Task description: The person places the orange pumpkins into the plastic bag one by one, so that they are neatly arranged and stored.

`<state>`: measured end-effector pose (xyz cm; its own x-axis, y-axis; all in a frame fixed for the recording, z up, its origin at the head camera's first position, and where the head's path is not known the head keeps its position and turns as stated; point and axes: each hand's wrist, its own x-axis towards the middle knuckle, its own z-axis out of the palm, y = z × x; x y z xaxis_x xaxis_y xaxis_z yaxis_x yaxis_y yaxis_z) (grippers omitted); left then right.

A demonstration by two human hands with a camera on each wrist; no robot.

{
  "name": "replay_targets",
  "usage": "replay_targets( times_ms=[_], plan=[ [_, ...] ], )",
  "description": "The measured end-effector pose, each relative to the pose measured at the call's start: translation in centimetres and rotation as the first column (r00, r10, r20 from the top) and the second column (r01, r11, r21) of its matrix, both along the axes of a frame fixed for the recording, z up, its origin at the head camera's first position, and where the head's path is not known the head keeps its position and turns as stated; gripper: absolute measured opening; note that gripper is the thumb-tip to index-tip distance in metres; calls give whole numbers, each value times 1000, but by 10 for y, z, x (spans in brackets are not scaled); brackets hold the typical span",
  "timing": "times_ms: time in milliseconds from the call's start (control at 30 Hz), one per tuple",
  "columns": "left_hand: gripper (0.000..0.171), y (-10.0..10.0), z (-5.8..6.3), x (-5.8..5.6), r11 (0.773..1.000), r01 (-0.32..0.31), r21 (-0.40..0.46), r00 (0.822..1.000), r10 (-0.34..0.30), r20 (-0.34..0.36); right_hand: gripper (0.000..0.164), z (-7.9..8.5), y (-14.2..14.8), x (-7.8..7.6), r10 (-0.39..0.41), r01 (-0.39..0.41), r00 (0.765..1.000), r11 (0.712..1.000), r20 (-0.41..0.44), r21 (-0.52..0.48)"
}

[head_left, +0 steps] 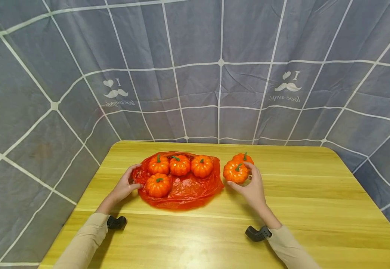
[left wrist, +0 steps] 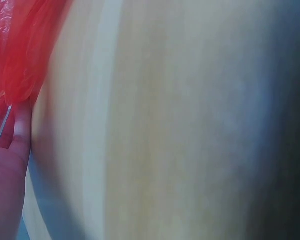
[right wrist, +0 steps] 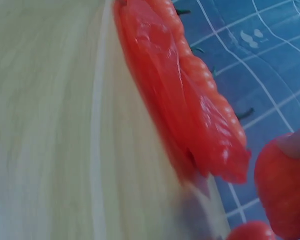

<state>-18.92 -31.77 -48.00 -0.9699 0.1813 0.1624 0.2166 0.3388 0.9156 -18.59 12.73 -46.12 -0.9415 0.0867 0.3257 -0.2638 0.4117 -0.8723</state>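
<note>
A crumpled red plastic bag [head_left: 188,190] lies on the table with several small orange pumpkins [head_left: 158,185] on it, their green stems upward. My left hand [head_left: 126,184] holds the bag at its left edge, fingers and thumb spread apart there. In the left wrist view the fingertips [left wrist: 21,117] disappear behind the red film. To the right of the bag, my right hand [head_left: 253,186] grips another orange pumpkin [head_left: 235,172] between thumb and fingers. Just behind it is a further pumpkin [head_left: 241,157], partly covered by the held one.
The wooden table [head_left: 316,201] has rounded back corners. A grey curtain [head_left: 198,89] with white grid lines hangs along its back and left side. Each wrist carries a black camera mount, one at the left sleeve [head_left: 95,223] and one at the right sleeve [head_left: 282,239].
</note>
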Motion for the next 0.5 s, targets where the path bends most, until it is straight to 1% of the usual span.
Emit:
replay_targets(
  times_ms=[100, 333, 500],
  plan=[
    [74, 0, 0, 0, 1000, 10, 9, 1000, -10, -9, 84, -2, -9, 1, 14, -14, 1000, 1000, -21, -11],
    [74, 0, 0, 0, 1000, -5, 17, 1000, 5, 13, 83, -2, -29, 2, 42, -44, 998, 998, -39, -42],
    [74, 0, -1, -1, 1000, -1, 13, 1000, 1, 11, 83, -1, -43, 5, 63, -65, 997, 997, -54, -37]
  ],
)
